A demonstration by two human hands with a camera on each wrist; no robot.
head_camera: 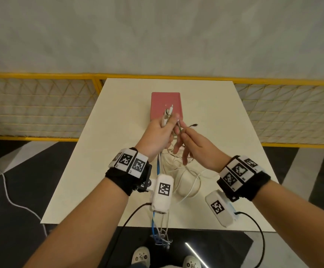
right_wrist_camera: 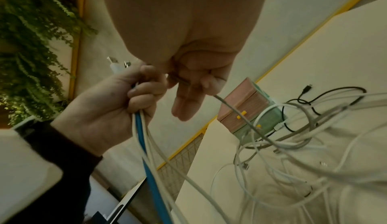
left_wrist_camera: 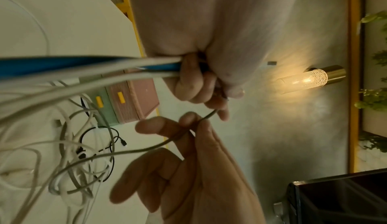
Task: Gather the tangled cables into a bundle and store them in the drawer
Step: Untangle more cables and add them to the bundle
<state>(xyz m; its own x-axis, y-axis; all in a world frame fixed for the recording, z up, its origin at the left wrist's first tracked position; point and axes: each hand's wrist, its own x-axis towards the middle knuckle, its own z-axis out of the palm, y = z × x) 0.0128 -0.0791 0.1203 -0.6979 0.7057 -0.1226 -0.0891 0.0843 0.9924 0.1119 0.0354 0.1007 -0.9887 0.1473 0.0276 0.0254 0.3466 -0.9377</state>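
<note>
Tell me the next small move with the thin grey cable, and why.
Probably pass the thin grey cable, pinched by the right hand, into the left hand, which already grips the blue and white cable ends. Its length still trails into the loose tangle on the white table.

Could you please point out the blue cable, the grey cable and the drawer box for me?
blue cable (right_wrist_camera: 139, 128): right wrist view, stretch below the left hand.
grey cable (right_wrist_camera: 234, 111): right wrist view, stretch below the right hand.
drawer box (head_camera: 163, 105): head view, pink top.
</note>
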